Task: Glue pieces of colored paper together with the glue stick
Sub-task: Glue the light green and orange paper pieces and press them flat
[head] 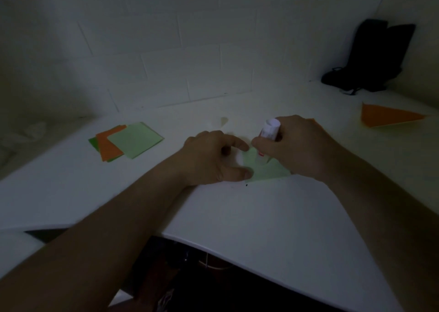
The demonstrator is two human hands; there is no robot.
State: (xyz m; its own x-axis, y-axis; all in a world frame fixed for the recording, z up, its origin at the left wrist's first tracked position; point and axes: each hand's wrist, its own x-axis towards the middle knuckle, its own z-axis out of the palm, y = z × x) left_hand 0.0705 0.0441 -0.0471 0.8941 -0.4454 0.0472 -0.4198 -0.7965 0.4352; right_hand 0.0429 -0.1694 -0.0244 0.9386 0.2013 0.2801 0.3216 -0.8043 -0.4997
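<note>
A light green paper piece (266, 169) lies on the white table (249, 212) in the middle of the view. My left hand (211, 157) rests on its left edge, thumb and forefinger pressing the paper down. My right hand (301, 145) grips a white glue stick (269, 131), held nearly upright with its lower tip touching the green paper. A small orange corner (314, 122) shows behind my right hand.
A stack of green and orange paper squares (126, 140) lies at the left. An orange triangle on a pale sheet (389, 116) lies at the far right. A dark bag (370, 57) stands in the back right corner. The table's front edge curves near my body.
</note>
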